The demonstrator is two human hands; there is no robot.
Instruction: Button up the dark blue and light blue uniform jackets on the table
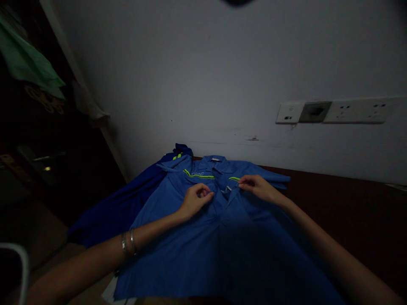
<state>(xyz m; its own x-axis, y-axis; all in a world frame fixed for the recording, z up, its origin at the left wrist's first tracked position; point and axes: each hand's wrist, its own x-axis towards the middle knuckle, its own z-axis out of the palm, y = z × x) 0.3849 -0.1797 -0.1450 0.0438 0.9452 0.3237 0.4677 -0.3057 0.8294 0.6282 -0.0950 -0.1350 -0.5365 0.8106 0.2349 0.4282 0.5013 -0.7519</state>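
A blue short-sleeved work shirt [184, 241] lies spread out, its collar towards the wall and yellow-green stripes across the chest. My left hand [197, 200], with bracelets on the wrist, pinches the cloth left of the front opening. To the right, my right hand [257, 187] holds the other front edge between thumb and fingers, just below the stripe. Between both hands the shirt front gapes slightly, showing a small pale patch inside. A darker blue garment [117, 207] with yellow-green marks lies at the left, partly under the shirt.
The dark table [359, 203] meets a pale wall [190, 76]. Sockets and switches [352, 111] sit on the wall at right. At left stands a dark door with a metal handle [49, 157], and a light green cloth [28, 59] hangs above it. A white curved object [22, 258] shows lower left.
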